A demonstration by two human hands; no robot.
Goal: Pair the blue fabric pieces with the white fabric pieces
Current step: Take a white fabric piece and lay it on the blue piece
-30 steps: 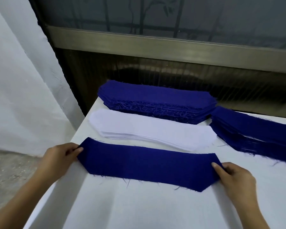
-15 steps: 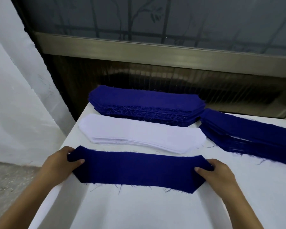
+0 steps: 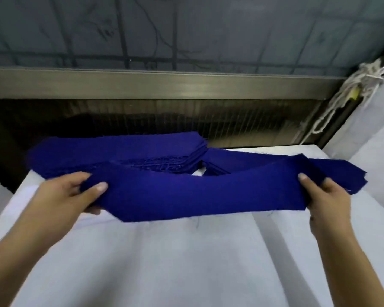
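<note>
**White tabletop (image 3: 186, 262), one blue fabric piece (image 3: 197, 196) held at both ends**

Behind the tabletop, a dark window (image 3: 186, 29) with a dull metal rail (image 3: 186, 85) along its foot.

At far left, a bare forearm in from the lower corner. Then the left hand (image 3: 71, 191) on the left end of the blue fabric piece: thumb flat on top, fingers curled underneath, cloth pinched between.

Just beyond that hand, at the back left of the tabletop, a thick blue stack (image 3: 120, 149) with frayed threads along its near edge.

Across the middle, the blue fabric piece stretched from hand to hand and raised off the tabletop (slack enough to dip in the centre), loose threads hanging from its lower edge. Above its upper edge, a white sliver (image 3: 197, 173) between the two stacks; cloth or tabletop, cannot tell.

Further right, a second blue stack (image 3: 248, 160), thinner, running off behind the right end of the held piece. Then the right hand (image 3: 328, 196), gripping that end the same way, thumb on top and fingers curled below.

At upper right, a tangle of white cord (image 3: 350, 91) hanging beside the window frame.
</note>
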